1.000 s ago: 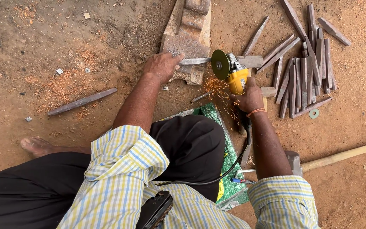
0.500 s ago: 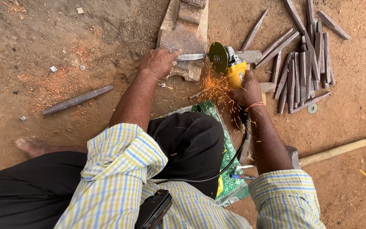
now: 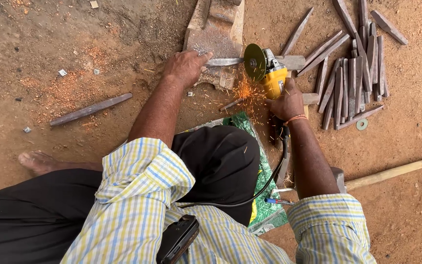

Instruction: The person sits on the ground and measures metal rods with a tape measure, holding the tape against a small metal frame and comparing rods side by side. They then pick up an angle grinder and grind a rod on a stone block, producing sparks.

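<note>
Left hand: your left hand [image 3: 185, 67] is closed over the near end of the metal bar [image 3: 223, 61], pinning it on the stone block [image 3: 216, 34].
Metal bar: it lies flat, long axis running 9 to 3 o'clock, free end pointing to 3 o'clock, meeting the disc.
Right hand: your right hand [image 3: 286, 101] grips the body of the yellow angle grinder [image 3: 269, 73].
Grinder: its body runs 6 to 12 o'clock; the green disc [image 3: 254, 62] stands on edge against the bar.
Sparks: orange sparks [image 3: 244, 93] fall toward 6 o'clock.
Surroundings: a pile of metal bars [image 3: 352, 73] lies on the dirt floor [image 3: 74, 54] at 3 o'clock.
</note>
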